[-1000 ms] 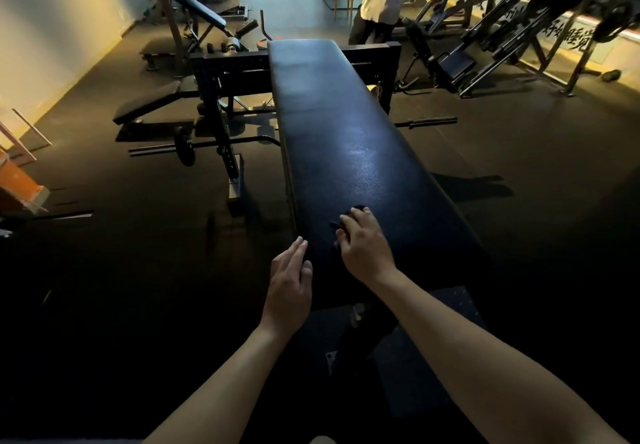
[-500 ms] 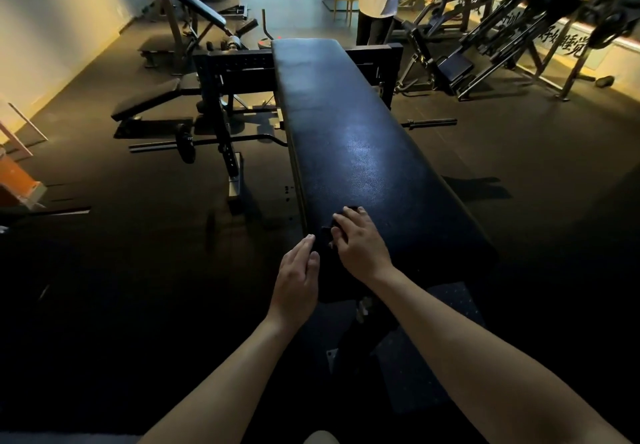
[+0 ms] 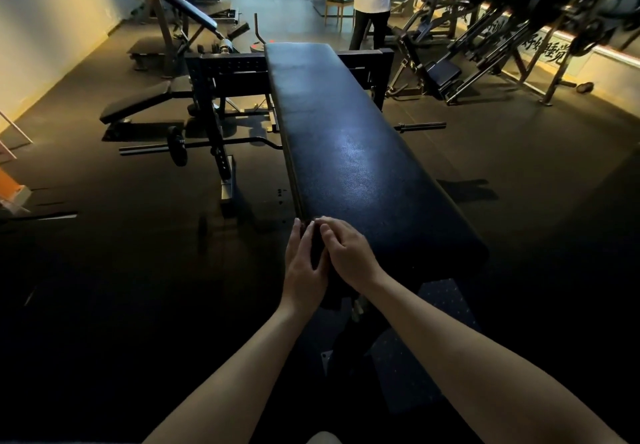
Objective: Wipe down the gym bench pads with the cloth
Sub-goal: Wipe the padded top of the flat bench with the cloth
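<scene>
A long black padded gym bench (image 3: 353, 152) runs away from me down the middle of the view. My right hand (image 3: 349, 256) rests on its near left corner, fingers curled over a dark cloth (image 3: 317, 253) that hangs over the pad's left edge. The cloth is hard to make out against the dark pad. My left hand (image 3: 304, 267) is beside the pad's left side with straight fingers against the cloth, close to the right hand.
A black rack frame (image 3: 221, 73) with a loaded curl bar (image 3: 194, 147) on the floor stands left of the bench. Another flat bench (image 3: 138, 102) lies further left. Machines (image 3: 502, 38) line the right side. A person (image 3: 372, 0) stands beyond the far end.
My right hand has slid the cloth leftward from the pad's middle to its left edge. My left hand has moved up and in until it meets the cloth.
</scene>
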